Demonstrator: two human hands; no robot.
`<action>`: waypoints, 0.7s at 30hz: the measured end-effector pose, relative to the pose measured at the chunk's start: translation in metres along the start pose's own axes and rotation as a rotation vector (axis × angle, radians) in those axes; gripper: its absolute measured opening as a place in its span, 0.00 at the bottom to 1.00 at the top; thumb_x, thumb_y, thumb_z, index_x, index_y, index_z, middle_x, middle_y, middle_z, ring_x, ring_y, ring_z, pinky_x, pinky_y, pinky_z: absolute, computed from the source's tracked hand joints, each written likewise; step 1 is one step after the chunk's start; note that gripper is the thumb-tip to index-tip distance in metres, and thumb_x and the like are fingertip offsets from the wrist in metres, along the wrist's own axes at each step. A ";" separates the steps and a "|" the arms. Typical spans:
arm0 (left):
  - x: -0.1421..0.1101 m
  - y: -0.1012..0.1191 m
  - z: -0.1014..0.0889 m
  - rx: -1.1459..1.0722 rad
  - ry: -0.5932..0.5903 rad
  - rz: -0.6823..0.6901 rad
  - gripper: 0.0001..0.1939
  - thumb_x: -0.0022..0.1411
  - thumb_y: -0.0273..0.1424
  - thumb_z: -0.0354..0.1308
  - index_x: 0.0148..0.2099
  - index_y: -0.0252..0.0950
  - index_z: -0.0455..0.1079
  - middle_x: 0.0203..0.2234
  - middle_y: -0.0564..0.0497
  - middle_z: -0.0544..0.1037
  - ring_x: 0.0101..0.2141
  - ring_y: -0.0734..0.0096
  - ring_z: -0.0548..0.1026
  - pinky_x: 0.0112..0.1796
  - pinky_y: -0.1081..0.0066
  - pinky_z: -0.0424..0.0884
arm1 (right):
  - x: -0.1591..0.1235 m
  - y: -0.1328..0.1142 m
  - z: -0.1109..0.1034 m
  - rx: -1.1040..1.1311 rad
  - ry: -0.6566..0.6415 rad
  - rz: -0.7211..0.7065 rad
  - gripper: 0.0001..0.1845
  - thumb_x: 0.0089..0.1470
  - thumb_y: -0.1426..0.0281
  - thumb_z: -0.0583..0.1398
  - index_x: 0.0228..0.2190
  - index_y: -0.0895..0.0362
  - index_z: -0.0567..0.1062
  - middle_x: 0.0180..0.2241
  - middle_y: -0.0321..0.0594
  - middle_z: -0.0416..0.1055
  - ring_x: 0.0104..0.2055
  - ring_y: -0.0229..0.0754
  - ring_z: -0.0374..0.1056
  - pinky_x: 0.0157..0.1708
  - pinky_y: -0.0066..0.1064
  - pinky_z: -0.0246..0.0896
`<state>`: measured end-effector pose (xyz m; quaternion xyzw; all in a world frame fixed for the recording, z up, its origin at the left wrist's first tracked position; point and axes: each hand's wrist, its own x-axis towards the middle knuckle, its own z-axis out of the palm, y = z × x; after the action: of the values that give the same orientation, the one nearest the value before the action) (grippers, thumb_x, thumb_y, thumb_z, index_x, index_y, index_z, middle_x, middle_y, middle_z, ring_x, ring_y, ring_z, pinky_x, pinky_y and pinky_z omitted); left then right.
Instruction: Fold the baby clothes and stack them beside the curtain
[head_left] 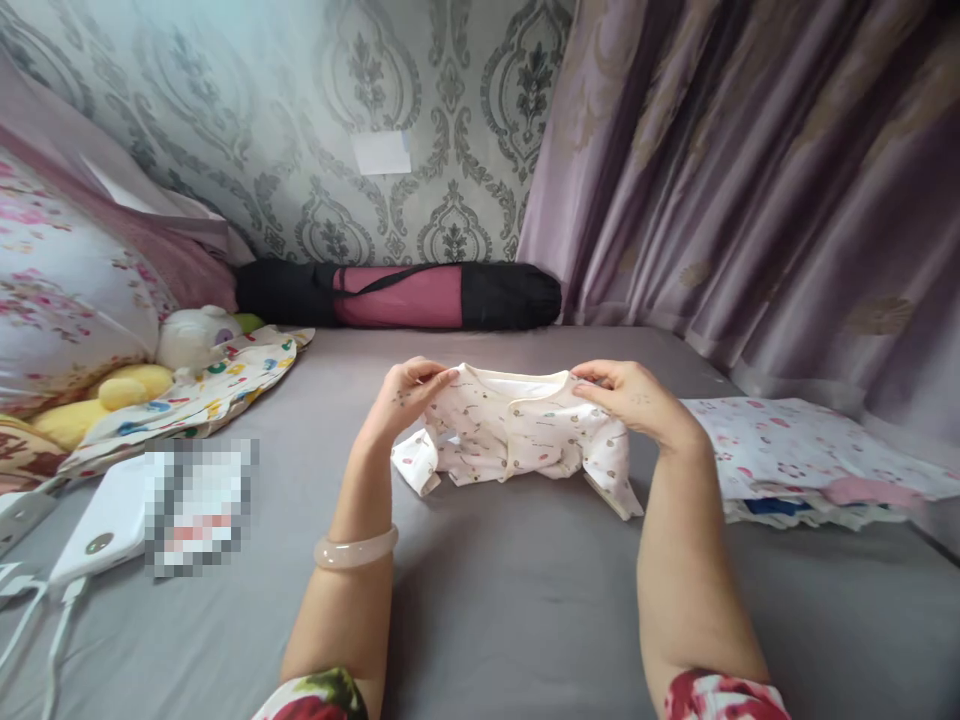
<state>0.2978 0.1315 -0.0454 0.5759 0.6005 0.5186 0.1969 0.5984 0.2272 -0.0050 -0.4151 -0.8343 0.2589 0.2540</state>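
Note:
A small white baby shirt (517, 425) with a tiny scattered print and a cream-edged neckline is stretched between my two hands. My left hand (411, 395) pinches its left shoulder, thumb and fingers closed on the cloth. At the opposite shoulder, my right hand (626, 395) grips the fabric the same way. Both sleeves hang down at the sides, and the lower part of the shirt bunches toward the grey bedsheet (510, 590). A pale bangle circles my left wrist.
Folded printed cloths (810, 455) lie stacked at the right. A black and pink long bag (397, 295) rests along the wall. To the left are a white power bank (112, 515) with cables, a patterned cloth (217, 385), plush toys (191, 335) and a floral pillow (67, 290).

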 end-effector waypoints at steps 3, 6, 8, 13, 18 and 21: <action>0.001 0.006 -0.006 0.048 0.021 0.065 0.16 0.55 0.44 0.62 0.31 0.36 0.78 0.29 0.50 0.72 0.28 0.74 0.68 0.28 0.75 0.62 | 0.002 -0.009 0.000 -0.135 0.018 -0.069 0.14 0.54 0.62 0.58 0.38 0.52 0.82 0.39 0.39 0.79 0.40 0.46 0.72 0.41 0.33 0.63; -0.001 0.014 -0.016 0.018 -0.029 0.020 0.17 0.55 0.46 0.62 0.32 0.35 0.78 0.24 0.51 0.72 0.25 0.75 0.66 0.25 0.75 0.59 | 0.003 -0.019 -0.001 -0.281 0.055 -0.110 0.14 0.57 0.66 0.55 0.37 0.52 0.82 0.39 0.41 0.79 0.41 0.47 0.72 0.42 0.34 0.61; -0.004 0.019 -0.025 -0.012 -0.054 -0.012 0.19 0.54 0.46 0.61 0.34 0.34 0.78 0.22 0.52 0.71 0.24 0.75 0.64 0.24 0.75 0.58 | 0.003 -0.025 -0.003 -0.352 0.084 -0.113 0.15 0.58 0.68 0.54 0.37 0.53 0.81 0.39 0.42 0.79 0.42 0.47 0.72 0.41 0.33 0.61; -0.001 0.036 -0.054 0.060 -0.085 0.081 0.21 0.54 0.47 0.61 0.34 0.32 0.77 0.24 0.51 0.74 0.26 0.73 0.67 0.26 0.74 0.61 | 0.002 -0.045 -0.012 -0.491 0.216 -0.074 0.14 0.59 0.66 0.54 0.38 0.51 0.80 0.40 0.41 0.79 0.43 0.48 0.72 0.40 0.33 0.61; 0.014 0.065 -0.080 0.274 0.086 0.301 0.16 0.58 0.42 0.57 0.35 0.33 0.76 0.25 0.50 0.75 0.28 0.71 0.68 0.32 0.71 0.65 | 0.014 -0.069 -0.025 -0.459 0.371 -0.190 0.13 0.60 0.65 0.55 0.40 0.52 0.78 0.37 0.41 0.78 0.39 0.46 0.72 0.37 0.32 0.60; 0.024 0.079 -0.086 0.475 0.345 0.431 0.14 0.62 0.39 0.54 0.37 0.36 0.76 0.30 0.50 0.75 0.35 0.68 0.69 0.41 0.66 0.65 | 0.026 -0.079 -0.025 -0.448 0.509 -0.270 0.14 0.62 0.66 0.53 0.42 0.55 0.77 0.39 0.44 0.76 0.40 0.46 0.70 0.37 0.33 0.60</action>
<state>0.2584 0.1029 0.0629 0.6231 0.5934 0.4836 -0.1606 0.5566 0.2134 0.0695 -0.3977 -0.8276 -0.0777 0.3883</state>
